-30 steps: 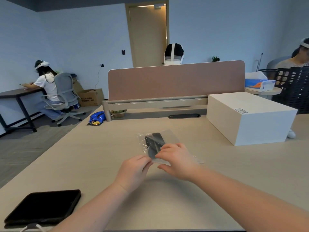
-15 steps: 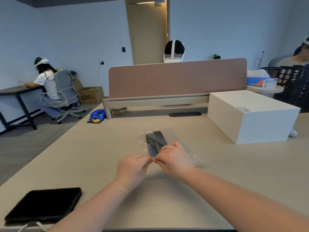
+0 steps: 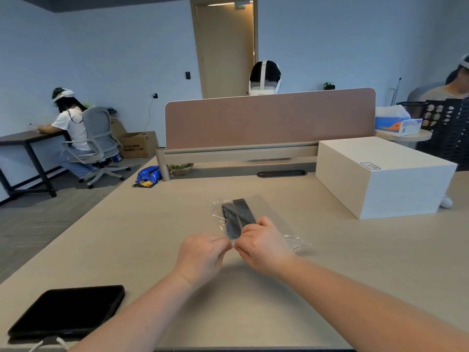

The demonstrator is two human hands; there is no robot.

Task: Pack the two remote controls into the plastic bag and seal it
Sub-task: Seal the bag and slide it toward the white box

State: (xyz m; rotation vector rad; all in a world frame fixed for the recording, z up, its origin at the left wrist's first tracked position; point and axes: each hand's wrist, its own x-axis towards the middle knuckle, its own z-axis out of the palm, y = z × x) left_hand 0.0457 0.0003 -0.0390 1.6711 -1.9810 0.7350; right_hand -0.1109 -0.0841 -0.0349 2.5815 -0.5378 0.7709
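Note:
A clear plastic bag (image 3: 264, 212) lies flat on the wooden desk (image 3: 142, 237) in front of me. Two black remote controls (image 3: 237, 215) lie side by side inside it, their near ends hidden behind my fingers. My left hand (image 3: 203, 257) and my right hand (image 3: 262, 243) meet at the bag's near edge, each pinching the plastic between thumb and fingers. The fingertips of both hands nearly touch. The bag's right corner sticks out crumpled past my right hand.
A large white box (image 3: 380, 176) stands on the desk at the right. A black tablet (image 3: 68, 311) with a cable lies at the near left. A brown divider panel (image 3: 269, 118) closes off the desk's far side. People sit at the left and right.
Both hands have drawn together at the bag's near edge, the left one sliding right. The bag with the remotes has stayed in place.

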